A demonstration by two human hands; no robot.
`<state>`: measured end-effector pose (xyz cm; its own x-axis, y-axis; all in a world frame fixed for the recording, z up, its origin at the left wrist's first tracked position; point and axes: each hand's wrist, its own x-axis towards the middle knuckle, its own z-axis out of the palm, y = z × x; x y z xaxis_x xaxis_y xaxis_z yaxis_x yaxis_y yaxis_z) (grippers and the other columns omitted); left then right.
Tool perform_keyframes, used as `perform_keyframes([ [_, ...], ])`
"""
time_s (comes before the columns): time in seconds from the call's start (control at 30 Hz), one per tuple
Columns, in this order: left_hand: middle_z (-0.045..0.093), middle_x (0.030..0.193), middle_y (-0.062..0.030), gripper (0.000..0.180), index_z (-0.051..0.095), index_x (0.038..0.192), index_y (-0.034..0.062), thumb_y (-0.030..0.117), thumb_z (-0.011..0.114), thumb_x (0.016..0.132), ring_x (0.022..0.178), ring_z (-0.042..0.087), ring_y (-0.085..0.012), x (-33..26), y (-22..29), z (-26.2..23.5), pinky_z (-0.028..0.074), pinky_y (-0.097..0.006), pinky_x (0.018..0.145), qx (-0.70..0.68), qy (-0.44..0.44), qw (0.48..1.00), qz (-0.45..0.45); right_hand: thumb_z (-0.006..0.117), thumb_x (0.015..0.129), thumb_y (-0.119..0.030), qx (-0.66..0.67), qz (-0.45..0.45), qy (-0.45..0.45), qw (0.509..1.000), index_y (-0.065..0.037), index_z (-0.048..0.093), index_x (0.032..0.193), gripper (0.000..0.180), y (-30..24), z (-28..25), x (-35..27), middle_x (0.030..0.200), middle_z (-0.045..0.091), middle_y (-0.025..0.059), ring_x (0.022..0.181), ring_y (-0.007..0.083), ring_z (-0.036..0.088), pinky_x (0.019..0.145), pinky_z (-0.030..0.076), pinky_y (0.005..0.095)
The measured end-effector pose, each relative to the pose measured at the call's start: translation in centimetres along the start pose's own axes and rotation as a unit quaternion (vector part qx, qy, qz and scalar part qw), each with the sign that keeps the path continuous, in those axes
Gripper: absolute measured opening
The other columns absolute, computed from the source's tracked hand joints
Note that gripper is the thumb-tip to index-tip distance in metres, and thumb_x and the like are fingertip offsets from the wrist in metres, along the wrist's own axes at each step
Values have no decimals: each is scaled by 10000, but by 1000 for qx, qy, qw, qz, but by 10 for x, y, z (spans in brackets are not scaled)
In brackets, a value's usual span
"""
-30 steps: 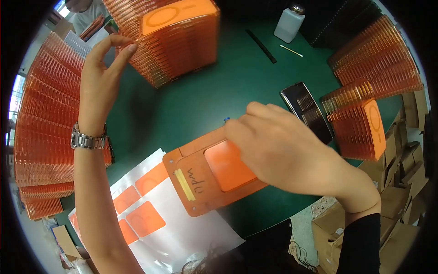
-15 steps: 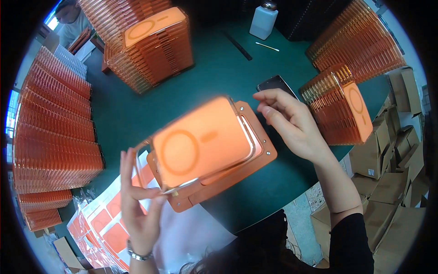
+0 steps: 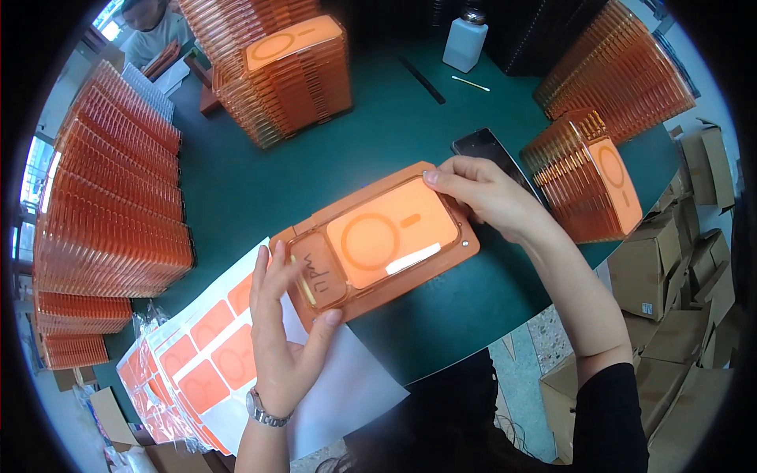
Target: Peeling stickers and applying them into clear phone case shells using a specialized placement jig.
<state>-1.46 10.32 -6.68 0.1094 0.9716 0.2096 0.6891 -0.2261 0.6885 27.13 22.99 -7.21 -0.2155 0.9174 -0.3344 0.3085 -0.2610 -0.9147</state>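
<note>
A clear phone case (image 3: pixel 392 227) with an orange ring-marked sheet lies flat on an orange positioning plate (image 3: pixel 467 232) with metal pins. Its camera end, at the left, shows dark handwriting on the surface beneath. My left hand (image 3: pixel 288 355), wearing a metal watch, spans that end with its fingers spread; the thumb is at the near edge. At the far right corner my right hand (image 3: pixel 497 197) is closed, its thumb pressed on the case corner and the other fingers curled at the plate's end, partly hidden. Beneath the plate's left end are white sheets with orange stickers (image 3: pixel 213 327).
Tall stacks of orange-tinted cases (image 3: pixel 118 185) line the left, with more at the back (image 3: pixel 303 87) and right (image 3: pixel 572 185). A phone (image 3: pixel 489 146), a white pump bottle (image 3: pixel 465 43), a cotton swab and a black strip lie beyond. Cardboard boxes (image 3: pixel 654 268) are at right; another person sits far left.
The phone case has come down from a tilted position onto the plate. My right hand has closed on its far right corner, and my left hand has shifted right with its fingers spread.
</note>
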Motion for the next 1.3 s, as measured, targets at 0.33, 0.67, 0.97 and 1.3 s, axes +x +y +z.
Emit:
perform_keyframes([
  [0.33, 471, 852, 5, 870, 289, 1582, 60, 249, 773, 884, 784, 433, -112, 6, -6, -8, 396, -278, 753, -158, -42, 968, -193, 671, 969, -420, -19, 44, -13, 999, -41, 648, 958, 379, -5, -4, -1, 761, 589, -17, 649, 38, 500, 551, 385, 196],
  [0.67, 490, 1300, -129, 859, 439, 1523, 76, 289, 845, 796, 1170, 458, -254, 8, -20, -13, 363, -376, 1045, 24, -59, 995, -70, 916, 649, -450, -343, -251, -69, 903, -127, 582, 1417, 898, -12, -22, -15, 1338, 479, 166, 1261, 337, 422, 1060, 390, 426],
  [0.97, 511, 1385, -227, 1017, 362, 1526, 18, 481, 824, 748, 1262, 494, -432, 32, -34, -17, 293, -568, 1145, 165, -35, 968, 188, 881, 679, -349, -365, -441, -99, 814, -46, 498, 1451, 913, -22, 7, -7, 1416, 526, 182, 1386, 377, 423, 1167, 308, 503],
  [1.3, 311, 1596, -267, 1097, 262, 1572, 12, 648, 720, 804, 1483, 300, -431, 19, -2, -30, 242, -560, 1191, -10, 93, 983, 158, 822, 739, -508, -433, -301, 341, 778, 64, 556, 1325, 861, -63, -95, -89, 1159, 608, 217, 1090, 364, 610, 960, 494, 444],
])
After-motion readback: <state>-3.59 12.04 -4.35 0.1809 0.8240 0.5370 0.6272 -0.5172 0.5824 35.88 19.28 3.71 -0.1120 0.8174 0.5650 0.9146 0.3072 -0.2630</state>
